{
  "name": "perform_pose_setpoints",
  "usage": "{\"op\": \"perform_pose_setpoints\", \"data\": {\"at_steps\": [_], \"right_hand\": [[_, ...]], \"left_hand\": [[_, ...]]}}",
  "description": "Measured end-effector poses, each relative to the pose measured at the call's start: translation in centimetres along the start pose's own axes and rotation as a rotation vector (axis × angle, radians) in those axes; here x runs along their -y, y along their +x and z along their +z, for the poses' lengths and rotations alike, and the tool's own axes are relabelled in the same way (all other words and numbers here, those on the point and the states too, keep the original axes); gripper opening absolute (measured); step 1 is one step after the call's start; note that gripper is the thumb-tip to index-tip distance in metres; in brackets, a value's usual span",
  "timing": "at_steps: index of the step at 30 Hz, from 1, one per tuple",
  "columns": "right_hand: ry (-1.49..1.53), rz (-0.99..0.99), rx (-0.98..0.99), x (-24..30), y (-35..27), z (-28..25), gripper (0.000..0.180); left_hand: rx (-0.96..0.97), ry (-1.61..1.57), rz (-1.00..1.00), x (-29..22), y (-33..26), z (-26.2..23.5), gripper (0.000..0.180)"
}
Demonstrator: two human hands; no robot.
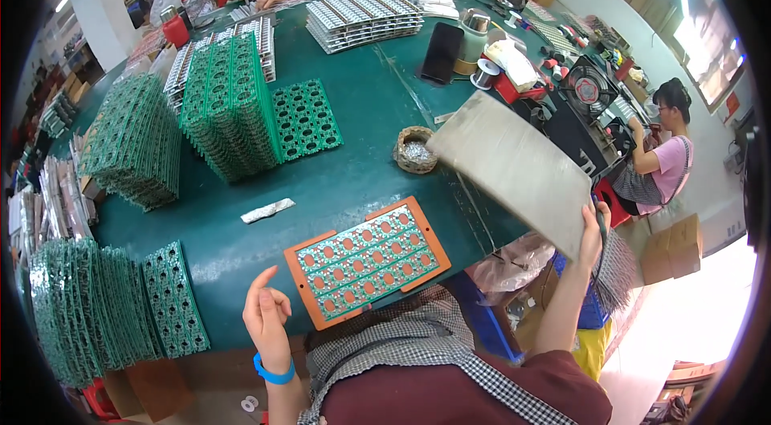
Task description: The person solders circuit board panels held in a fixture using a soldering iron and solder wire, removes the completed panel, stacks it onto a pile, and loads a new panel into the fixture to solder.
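Currently logged from my remote station, item by item. Right hand (592,226): raised off the table's right edge, fingers closed on the lower corner of a grey flat board (508,169), which tilts up and away over the table, apparently held clear so the work below stays open. Left hand (267,317): empty, fingers loosely curled with the forefinger up, hovering at the near edge, just left of the tray and touching nothing; a blue wristband sits on that wrist. Orange tray (368,260): lies flat on the green table (361,104) directly in front of me, and carries a green circuit panel with rows of round orange spots, seated within the tray's rim, I judge so that it cannot slide. Stacks of green circuit panels (229,108): stood on edge and fanned in rows at the left and centre, which keeps them easy to pick singly; one panel (305,120) lies flat beside them. Small basket (415,150): holds shiny bits, placed near the board's far end, within reach. Strip of tape or paper (268,210): lies loose between the stacks and the tray. Black phone (442,52): rests further back. Other people sit at the far and right sides, hands at their own work.
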State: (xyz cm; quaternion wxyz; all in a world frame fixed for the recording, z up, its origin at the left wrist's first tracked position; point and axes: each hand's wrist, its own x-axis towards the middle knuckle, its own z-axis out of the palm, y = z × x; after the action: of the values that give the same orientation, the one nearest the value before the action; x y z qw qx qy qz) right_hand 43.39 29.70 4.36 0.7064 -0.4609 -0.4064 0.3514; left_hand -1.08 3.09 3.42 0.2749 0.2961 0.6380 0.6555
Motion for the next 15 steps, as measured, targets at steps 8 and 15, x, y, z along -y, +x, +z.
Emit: {"op": "perform_pose_setpoints", "data": {"at_steps": [8,15], "right_hand": [[0.115,-0.160,-0.337,-13.0,5.1,7.7,0.044],[-0.159,-0.168,-0.227,-13.3,-0.9,8.2,0.035]], "left_hand": [[0.064,0.008,0.058,1.3,-1.2,1.7,0.039],[0.251,-0.167,-0.004,0.4,-2.0,3.0,0.040]]}}
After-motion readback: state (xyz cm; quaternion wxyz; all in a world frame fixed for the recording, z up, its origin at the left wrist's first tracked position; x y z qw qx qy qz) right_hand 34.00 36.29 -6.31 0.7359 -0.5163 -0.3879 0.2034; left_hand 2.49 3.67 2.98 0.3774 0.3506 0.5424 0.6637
